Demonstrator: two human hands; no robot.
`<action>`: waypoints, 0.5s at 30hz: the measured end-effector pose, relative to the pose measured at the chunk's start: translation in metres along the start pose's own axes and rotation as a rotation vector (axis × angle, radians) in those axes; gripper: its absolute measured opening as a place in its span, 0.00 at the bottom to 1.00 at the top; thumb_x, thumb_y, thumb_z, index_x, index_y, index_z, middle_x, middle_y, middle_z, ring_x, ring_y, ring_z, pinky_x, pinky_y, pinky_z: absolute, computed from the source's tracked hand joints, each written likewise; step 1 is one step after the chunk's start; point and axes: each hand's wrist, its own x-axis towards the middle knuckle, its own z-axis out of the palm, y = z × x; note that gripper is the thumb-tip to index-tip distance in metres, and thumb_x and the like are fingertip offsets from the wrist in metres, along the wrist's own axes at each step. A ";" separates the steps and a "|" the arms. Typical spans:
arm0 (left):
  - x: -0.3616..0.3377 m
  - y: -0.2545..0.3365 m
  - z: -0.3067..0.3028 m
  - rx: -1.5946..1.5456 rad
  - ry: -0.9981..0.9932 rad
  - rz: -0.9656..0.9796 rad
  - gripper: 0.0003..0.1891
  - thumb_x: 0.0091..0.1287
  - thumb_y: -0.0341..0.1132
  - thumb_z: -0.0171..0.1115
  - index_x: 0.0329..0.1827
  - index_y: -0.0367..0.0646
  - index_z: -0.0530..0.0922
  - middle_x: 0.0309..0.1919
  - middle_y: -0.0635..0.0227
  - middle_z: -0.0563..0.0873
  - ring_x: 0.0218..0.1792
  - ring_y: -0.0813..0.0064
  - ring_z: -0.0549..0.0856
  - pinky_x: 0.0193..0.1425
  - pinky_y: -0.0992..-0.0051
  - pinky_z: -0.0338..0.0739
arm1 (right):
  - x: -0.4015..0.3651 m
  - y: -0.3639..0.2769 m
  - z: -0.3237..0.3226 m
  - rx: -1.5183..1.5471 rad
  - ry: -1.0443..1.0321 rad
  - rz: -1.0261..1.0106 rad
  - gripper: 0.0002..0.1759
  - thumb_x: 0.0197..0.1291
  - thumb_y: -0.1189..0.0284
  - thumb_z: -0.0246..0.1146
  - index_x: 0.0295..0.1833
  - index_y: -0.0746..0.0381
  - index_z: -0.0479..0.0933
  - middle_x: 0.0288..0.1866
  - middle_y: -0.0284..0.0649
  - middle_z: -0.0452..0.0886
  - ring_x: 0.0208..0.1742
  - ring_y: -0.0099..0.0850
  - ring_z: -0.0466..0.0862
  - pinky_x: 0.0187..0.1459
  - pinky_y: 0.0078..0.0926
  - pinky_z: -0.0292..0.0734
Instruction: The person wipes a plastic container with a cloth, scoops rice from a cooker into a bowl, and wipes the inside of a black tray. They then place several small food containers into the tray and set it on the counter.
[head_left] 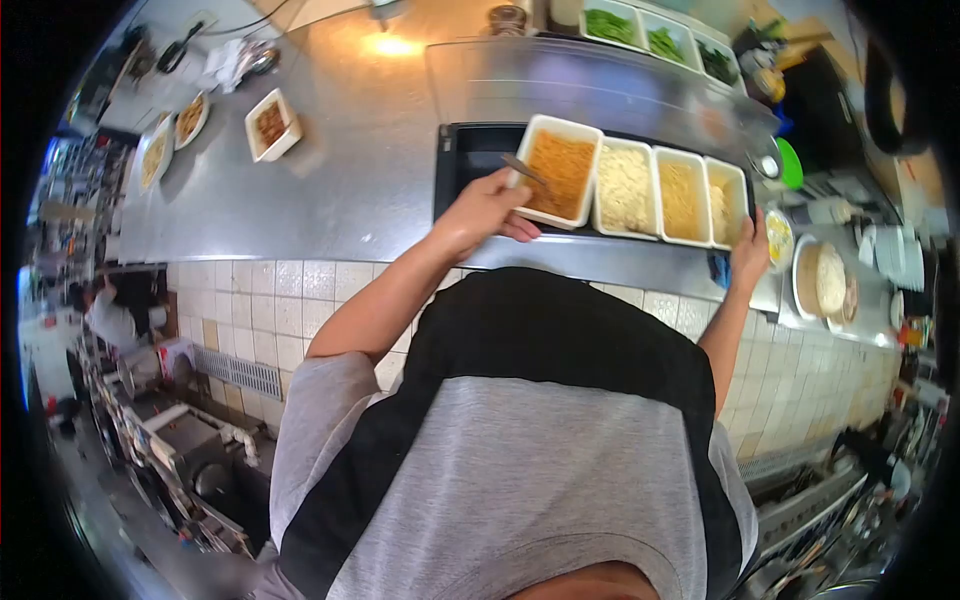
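My left hand (487, 212) is closed on the lower left side of a white container of orange food (562, 168), its thumb near the rim. A spoon (525, 170) leans in that container, which sits slightly tilted over a black tray (470, 150). To its right in the tray stand white containers of pale crumbly food (625, 185), yellow grated food (681, 198) and another pale food (722, 200). My right hand (750, 250) is at the right end of the tray, its fingers against the outer side of the last container; the exact contact is unclear.
On the steel counter (350, 190), a white dish of brown food (270, 124) and two oval plates stand at left. A clear shield (600, 85) and containers of greens (612, 25) are behind the tray. Bowls (825, 280) stand at right. Another person (112, 318) is far left.
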 end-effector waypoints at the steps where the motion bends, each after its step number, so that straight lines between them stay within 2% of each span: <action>1: 0.003 -0.003 -0.001 0.019 -0.004 0.012 0.21 0.71 0.36 0.51 0.65 0.38 0.65 0.47 0.57 0.80 0.35 0.66 0.87 0.38 0.75 0.83 | 0.001 0.006 0.003 -0.009 -0.009 -0.014 0.23 0.67 0.60 0.50 0.64 0.56 0.71 0.56 0.51 0.78 0.55 0.48 0.78 0.55 0.37 0.72; 2: 0.002 -0.005 0.003 0.009 -0.023 0.114 0.23 0.71 0.35 0.50 0.67 0.38 0.62 0.48 0.57 0.80 0.36 0.66 0.87 0.39 0.75 0.83 | 0.001 0.008 0.004 0.016 -0.008 -0.034 0.23 0.67 0.60 0.49 0.64 0.56 0.71 0.57 0.50 0.78 0.56 0.48 0.78 0.55 0.37 0.71; 4: 0.006 -0.007 0.000 0.036 -0.080 0.126 0.25 0.68 0.31 0.50 0.69 0.40 0.61 0.49 0.57 0.79 0.37 0.68 0.87 0.38 0.76 0.83 | 0.011 0.034 0.018 -0.027 -0.003 -0.092 0.23 0.68 0.60 0.49 0.65 0.56 0.70 0.58 0.49 0.77 0.56 0.46 0.78 0.55 0.36 0.72; 5: 0.008 -0.012 -0.002 0.062 -0.056 0.141 0.25 0.68 0.31 0.52 0.69 0.39 0.63 0.48 0.57 0.79 0.34 0.69 0.87 0.37 0.76 0.83 | 0.010 0.027 0.014 0.010 -0.022 -0.082 0.23 0.68 0.60 0.49 0.65 0.56 0.70 0.58 0.48 0.77 0.56 0.46 0.78 0.55 0.36 0.72; 6: 0.004 -0.003 -0.008 0.195 -0.113 0.076 0.27 0.68 0.32 0.53 0.69 0.36 0.62 0.49 0.55 0.80 0.30 0.70 0.86 0.34 0.76 0.83 | 0.010 0.026 0.012 -0.024 -0.052 -0.024 0.23 0.68 0.60 0.49 0.65 0.57 0.70 0.58 0.48 0.78 0.56 0.46 0.79 0.55 0.35 0.71; 7: -0.006 0.005 -0.010 0.174 -0.103 0.060 0.27 0.68 0.34 0.54 0.68 0.34 0.63 0.50 0.54 0.80 0.26 0.71 0.86 0.30 0.76 0.82 | 0.014 0.036 0.015 -0.014 -0.044 -0.053 0.23 0.68 0.60 0.49 0.65 0.57 0.70 0.58 0.48 0.78 0.56 0.45 0.78 0.56 0.34 0.71; 9: -0.014 0.010 -0.030 0.324 0.086 0.194 0.25 0.68 0.34 0.54 0.67 0.33 0.65 0.52 0.54 0.80 0.24 0.71 0.85 0.26 0.77 0.81 | 0.015 0.038 0.016 -0.019 -0.050 -0.041 0.24 0.68 0.59 0.49 0.65 0.57 0.69 0.59 0.48 0.77 0.57 0.45 0.78 0.57 0.34 0.70; 10: -0.017 0.015 -0.046 0.305 0.197 0.276 0.22 0.69 0.34 0.53 0.64 0.32 0.68 0.54 0.56 0.80 0.23 0.73 0.85 0.24 0.77 0.80 | 0.015 0.040 0.015 -0.030 -0.049 -0.048 0.24 0.68 0.58 0.49 0.65 0.57 0.69 0.59 0.48 0.77 0.58 0.45 0.78 0.58 0.34 0.70; 11: -0.022 0.023 -0.066 0.231 0.328 0.342 0.20 0.69 0.35 0.53 0.62 0.35 0.72 0.52 0.60 0.82 0.23 0.76 0.85 0.24 0.77 0.79 | 0.016 0.040 0.015 -0.044 -0.046 -0.049 0.24 0.68 0.58 0.49 0.65 0.57 0.70 0.59 0.48 0.77 0.58 0.45 0.78 0.58 0.34 0.69; 12: -0.012 0.012 -0.107 0.459 0.539 0.538 0.17 0.70 0.36 0.54 0.57 0.39 0.77 0.45 0.65 0.85 0.23 0.78 0.84 0.24 0.78 0.78 | 0.014 0.034 0.012 -0.042 -0.056 -0.021 0.25 0.68 0.57 0.49 0.65 0.57 0.70 0.59 0.48 0.77 0.58 0.45 0.77 0.58 0.34 0.69; 13: -0.021 0.023 -0.132 0.361 0.733 0.607 0.14 0.69 0.37 0.55 0.52 0.41 0.80 0.39 0.69 0.86 0.25 0.81 0.83 0.27 0.79 0.77 | 0.013 0.028 0.010 -0.044 -0.066 -0.005 0.25 0.68 0.57 0.49 0.65 0.57 0.70 0.59 0.48 0.77 0.58 0.45 0.77 0.58 0.34 0.69; 14: -0.013 0.017 -0.183 0.516 0.959 0.685 0.13 0.68 0.35 0.55 0.50 0.41 0.81 0.39 0.66 0.86 0.30 0.77 0.84 0.32 0.77 0.77 | 0.013 0.023 0.009 -0.048 -0.073 0.017 0.25 0.68 0.57 0.49 0.65 0.57 0.70 0.59 0.47 0.77 0.58 0.45 0.78 0.58 0.34 0.69; 15: -0.021 0.027 -0.214 0.664 1.217 0.714 0.12 0.65 0.33 0.55 0.47 0.40 0.82 0.40 0.57 0.86 0.40 0.64 0.85 0.47 0.69 0.77 | 0.011 0.020 0.007 -0.057 -0.077 0.047 0.25 0.68 0.57 0.49 0.65 0.57 0.70 0.59 0.47 0.77 0.58 0.45 0.78 0.58 0.34 0.69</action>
